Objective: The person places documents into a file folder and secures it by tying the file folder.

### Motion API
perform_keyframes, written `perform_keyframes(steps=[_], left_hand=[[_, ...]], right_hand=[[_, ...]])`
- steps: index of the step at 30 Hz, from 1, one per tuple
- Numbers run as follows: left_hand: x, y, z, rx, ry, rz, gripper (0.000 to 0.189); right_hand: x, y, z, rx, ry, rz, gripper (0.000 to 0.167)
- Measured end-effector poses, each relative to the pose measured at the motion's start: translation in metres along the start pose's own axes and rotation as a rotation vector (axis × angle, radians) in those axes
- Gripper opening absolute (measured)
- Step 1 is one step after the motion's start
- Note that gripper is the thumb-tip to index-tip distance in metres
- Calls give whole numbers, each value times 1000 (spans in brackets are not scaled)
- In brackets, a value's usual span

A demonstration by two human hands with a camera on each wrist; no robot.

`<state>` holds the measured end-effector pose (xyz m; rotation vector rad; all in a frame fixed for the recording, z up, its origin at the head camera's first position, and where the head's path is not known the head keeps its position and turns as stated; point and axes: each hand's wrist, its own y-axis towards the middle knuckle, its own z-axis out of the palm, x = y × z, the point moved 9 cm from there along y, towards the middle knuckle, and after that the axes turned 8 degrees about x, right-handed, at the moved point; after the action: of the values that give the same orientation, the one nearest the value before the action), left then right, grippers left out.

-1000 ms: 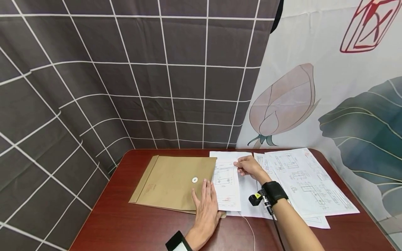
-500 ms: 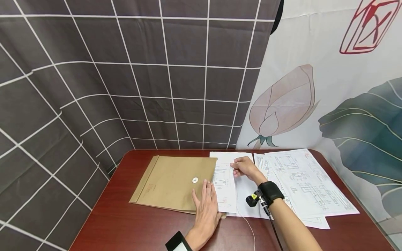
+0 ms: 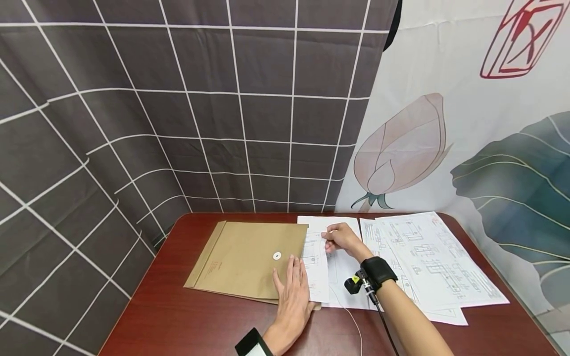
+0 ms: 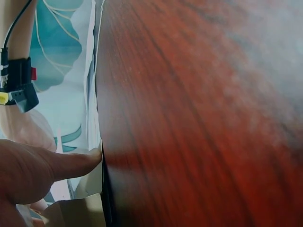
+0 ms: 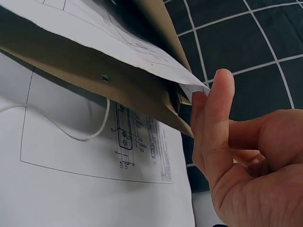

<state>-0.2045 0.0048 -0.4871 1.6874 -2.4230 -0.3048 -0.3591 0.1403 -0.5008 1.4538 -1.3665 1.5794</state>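
A brown paper document envelope (image 3: pixel 245 252) with a white button lies at the left of the table. My left hand (image 3: pixel 293 296) rests on its right front part, fingers fairly straight; in the left wrist view that hand's thumb (image 4: pixel 78 163) is at the tabletop. My right hand (image 3: pixel 342 237) pinches the right edge of a sheet of paper (image 3: pixel 318 279) printed with a drawing. The sheet's left part is hidden inside the envelope. In the right wrist view, the sheet (image 5: pixel 109 45) stands in the envelope's mouth, above its flap (image 5: pixel 71 73), with fingertips at its corner.
More printed drawings (image 3: pixel 438 262) lie spread over the right of the table. Another paper (image 3: pixel 352 291) lies under the right hand, crossed by the envelope's thin white string (image 3: pixel 356 324). A dark gridded curtain (image 3: pixel 267 118) hangs behind the reddish-brown table (image 3: pixel 178 326).
My right hand has moved left with the sheet, and less of the sheet shows outside the envelope. The left hand and the envelope have hardly moved.
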Motion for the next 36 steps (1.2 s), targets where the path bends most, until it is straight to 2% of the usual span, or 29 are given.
perform_keyframes(steps=[11, 25, 36], left_hand=[[0, 1, 1, 4, -10, 2, 105], [0, 0, 1, -14, 2, 3, 103], [-3, 0, 2, -1, -10, 14, 105]], right_hand=[[1, 3, 10, 10, 3, -4, 35], [-1, 11, 27, 32, 74, -26, 30], [1, 13, 44, 84, 110, -37, 18]])
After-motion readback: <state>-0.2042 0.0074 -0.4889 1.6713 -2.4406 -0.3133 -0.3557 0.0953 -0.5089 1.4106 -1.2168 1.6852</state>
